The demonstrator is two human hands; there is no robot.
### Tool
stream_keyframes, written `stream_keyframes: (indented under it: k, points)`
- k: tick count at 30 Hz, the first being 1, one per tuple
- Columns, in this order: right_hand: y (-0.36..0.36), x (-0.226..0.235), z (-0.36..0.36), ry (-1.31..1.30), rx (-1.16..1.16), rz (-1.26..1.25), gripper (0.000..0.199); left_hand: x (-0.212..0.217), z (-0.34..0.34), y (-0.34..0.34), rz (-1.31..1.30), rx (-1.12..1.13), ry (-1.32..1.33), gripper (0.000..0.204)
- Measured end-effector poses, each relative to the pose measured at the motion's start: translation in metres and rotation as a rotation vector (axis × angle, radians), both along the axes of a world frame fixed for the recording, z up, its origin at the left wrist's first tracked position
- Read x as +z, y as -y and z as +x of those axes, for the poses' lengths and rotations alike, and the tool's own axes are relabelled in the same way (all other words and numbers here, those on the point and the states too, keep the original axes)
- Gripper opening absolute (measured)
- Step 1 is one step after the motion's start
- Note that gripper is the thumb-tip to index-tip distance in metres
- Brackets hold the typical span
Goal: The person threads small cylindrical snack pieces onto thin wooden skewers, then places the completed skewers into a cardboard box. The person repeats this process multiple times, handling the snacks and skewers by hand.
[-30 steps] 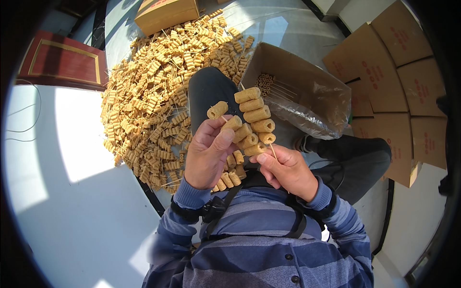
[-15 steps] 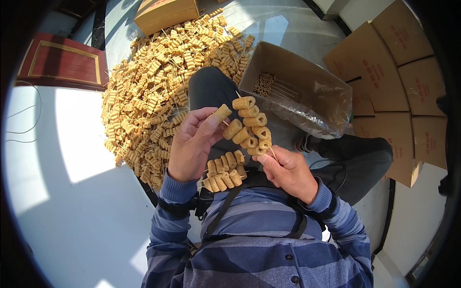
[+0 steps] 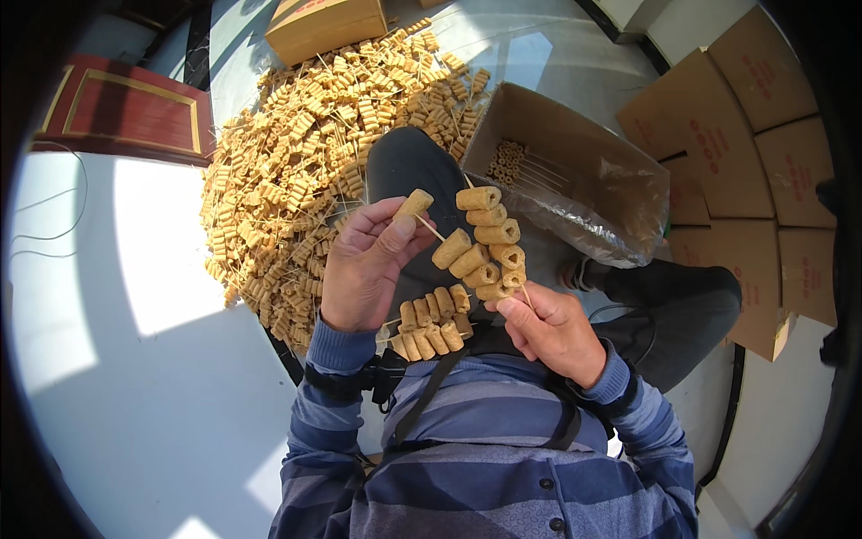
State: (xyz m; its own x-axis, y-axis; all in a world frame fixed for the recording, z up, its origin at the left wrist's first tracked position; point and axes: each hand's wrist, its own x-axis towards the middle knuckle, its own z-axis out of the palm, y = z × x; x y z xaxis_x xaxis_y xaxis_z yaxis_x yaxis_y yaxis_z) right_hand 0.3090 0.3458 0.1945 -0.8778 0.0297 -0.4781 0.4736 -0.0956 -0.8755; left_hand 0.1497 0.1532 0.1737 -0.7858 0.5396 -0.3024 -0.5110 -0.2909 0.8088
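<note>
My left hand [image 3: 366,260] pinches a short, hollow tan roll [image 3: 414,203] between thumb and fingers. The roll sits at the tip of a thin wooden skewer, with a bare length of stick between it and the rolls lower down. My right hand [image 3: 558,331] grips the lower ends of two skewers of rolls [image 3: 489,242], which fan apart upward. Just below and between my hands, more skewered rolls [image 3: 429,323] lie in my lap. The fingers of my right hand partly hide the lowest rolls.
A large heap of skewered rolls [image 3: 296,171] covers the floor at the left. Ahead on the right stands an open carton [image 3: 620,180] lined with clear plastic, several skewers inside. Stacked cartons [image 3: 718,135] line the right side; another carton [image 3: 328,27] stands behind the heap.
The roll in my left hand and the rolls lower on its skewer are farther apart, showing more bare stick. My right hand has shifted slightly right; the whole view has shifted a little too.
</note>
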Motion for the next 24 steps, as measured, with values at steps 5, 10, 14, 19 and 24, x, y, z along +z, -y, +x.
stream_keyframes:
  k: [5, 10, 14, 19, 24]
  points:
    - [0.0, -0.0001, 0.0003, 0.0, 0.006, -0.024, 0.027, 0.0, 0.0004, 0.0015, 0.01, 0.016, -0.022, 0.028]
    - [-0.0005, 0.0021, 0.0013, 0.016, 0.014, -0.026, 0.027, -0.0006, 0.0023, 0.0017, 0.003, 0.041, -0.053, 0.029]
    - [-0.0012, 0.0022, 0.0013, 0.014, 0.019, -0.03, 0.028, -0.0016, 0.0021, 0.0024, 0.005, 0.041, -0.06, 0.028]
    - [-0.0009, 0.0013, 0.0024, 0.005, 0.035, -0.024, 0.028, -0.0032, 0.0, 0.0037, 0.014, 0.037, -0.035, 0.028]
    - [-0.0005, -0.0003, 0.0025, -0.007, 0.033, -0.026, 0.028, -0.0031, -0.0012, 0.0052, -0.024, 0.02, -0.058, 0.027]
